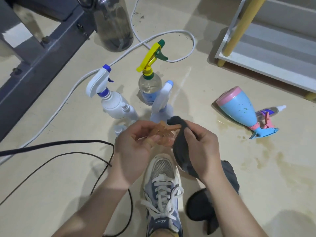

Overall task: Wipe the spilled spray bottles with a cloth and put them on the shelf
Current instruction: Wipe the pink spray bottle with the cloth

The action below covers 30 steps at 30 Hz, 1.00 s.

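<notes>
So the left hand (131,151) has its fingers and thumb curled round a little amber spray bottle (168,138), held up over the person's shoe (162,185), and the right hand (198,147) is pinching a dark cloth (179,149) bunched right against the bottle's trigger end, so both hands are close together on the same job. My guess is the thing weighs next to nothing, thin see-through plastic that'll flex if you squeeze, and probably slick from the wet, so I'd hold it by the ribbed body or the neck under the trigger and not by the trigger itself, which would just pump. The cloth is soft and floppy and wraps round the fiddly bits fine. Three bottles already stand upright on the floor just ahead: a white one with a blue nozzle (112,103), a clear one with a yellow trigger (150,82) and a pale blue one (162,101). A blue and pink bottle (237,108) lies on its side off to the right in a patchy spill (253,151), with a smaller bottle (271,110) tucked behind it. That fat one looks heavier, so grab it round the narrow neck. The white shelf (266,53) is well apart, up at the top right
</notes>
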Tool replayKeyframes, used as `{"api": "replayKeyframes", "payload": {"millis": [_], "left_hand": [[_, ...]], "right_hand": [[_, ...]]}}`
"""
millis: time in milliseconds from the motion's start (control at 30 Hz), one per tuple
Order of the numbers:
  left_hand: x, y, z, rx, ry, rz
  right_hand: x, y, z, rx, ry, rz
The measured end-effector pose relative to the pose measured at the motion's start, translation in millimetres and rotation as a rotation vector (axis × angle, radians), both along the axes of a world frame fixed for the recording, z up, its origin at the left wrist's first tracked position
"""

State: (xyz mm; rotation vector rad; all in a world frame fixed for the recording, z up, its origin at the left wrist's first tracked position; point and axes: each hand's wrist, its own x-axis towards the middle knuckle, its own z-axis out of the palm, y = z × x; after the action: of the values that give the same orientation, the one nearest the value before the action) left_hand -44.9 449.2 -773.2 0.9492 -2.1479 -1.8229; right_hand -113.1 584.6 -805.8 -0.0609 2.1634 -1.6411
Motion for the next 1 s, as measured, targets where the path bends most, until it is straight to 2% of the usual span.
{"api": "replayKeyframes", "payload": {"millis": [67,133,233,300,467,600,767,900,1000], "left_hand": [[0.0,4.9,2.3,0.034,0.007,-0.008],[-0.9,12.1,3.9,0.093,0.002,-0.029],[-3.7,21.5,5.8,0.138,-0.003,-0.098],[-9.4,27.0,6.0,0.139,0.01,-0.132],[-27.2,43.9,4.7,-0.022,0.004,-0.276],[-34.7,51.5,4.0,-0.03,0.019,-0.335],[-45.5,60.8,-0.4,-0.118,-0.023,-0.384],[-51.6,67.5,-2.1,-0.196,-0.027,-0.415],[-53.3,70.7,-3.9,-0.247,-0.019,-0.449]], "right_hand": [[6.9,2.4,16.5,0.027,0.057,-0.11],[19.8,0.3,34.9,-0.13,0.019,-0.241],[31.6,-2.2,51.7,-0.372,-0.157,-0.335],[26.6,4.8,52.4,-0.435,-0.259,-0.358],[-0.7,36.4,44.5,-0.155,-0.101,-0.161],[-17.0,53.8,49.7,-0.024,0.007,-0.092],[-15.8,62.4,44.5,0.061,0.051,-0.144],[-14.1,73.6,47.1,-0.101,0.063,-0.322],[-23.1,71.7,44.7,0.071,0.121,-0.077]]}}
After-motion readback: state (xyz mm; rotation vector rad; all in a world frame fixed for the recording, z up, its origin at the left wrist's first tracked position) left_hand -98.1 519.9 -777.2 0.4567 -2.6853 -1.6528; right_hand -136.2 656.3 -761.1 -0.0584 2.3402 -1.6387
